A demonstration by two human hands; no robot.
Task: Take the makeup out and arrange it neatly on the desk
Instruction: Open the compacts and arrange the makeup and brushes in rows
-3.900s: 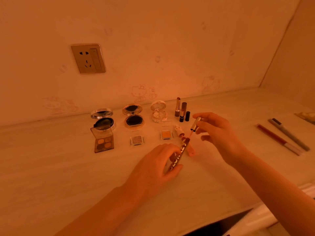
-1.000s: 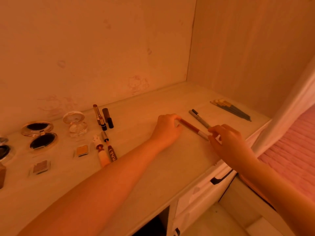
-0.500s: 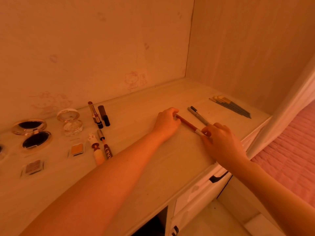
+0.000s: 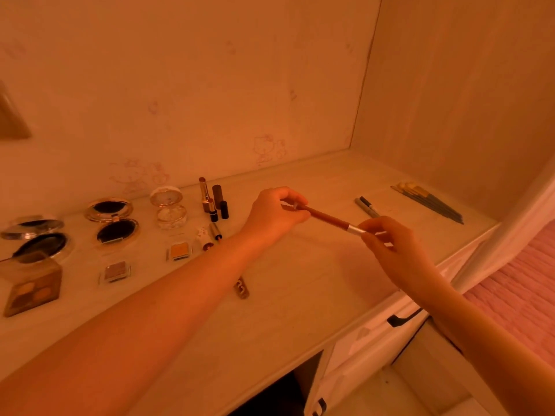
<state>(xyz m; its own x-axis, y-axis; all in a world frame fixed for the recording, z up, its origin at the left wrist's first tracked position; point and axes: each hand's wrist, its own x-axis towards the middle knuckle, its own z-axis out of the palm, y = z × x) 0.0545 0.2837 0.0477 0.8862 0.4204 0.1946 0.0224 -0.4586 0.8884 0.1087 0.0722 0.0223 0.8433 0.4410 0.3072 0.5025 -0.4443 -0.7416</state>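
Lifted: red pencil (image 4: pixel 327 218), off desk (image 4: pixel 300 280), by left hand (image 4: pixel 276 216) and right hand (image 4: pixel 390 244).

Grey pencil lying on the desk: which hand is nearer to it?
Right. The right hand, pinching the red pencil, is just in front of the grey pencil; the left hand grips its other end, farther left.

Pinches the far end of a red pencil (image 4: pixel 327 218) with left hand (image 4: pixel 276 216), fingers curled in, back of hand toward camera. Extends bare left forearm diagonally from lower left toward centre. Grips the pencil's silver end between thumb and fingertips of right hand (image 4: pixel 390 246), fingers bent. Extends bare right forearm from lower right. Holds both hands apart, pencil spanning between.
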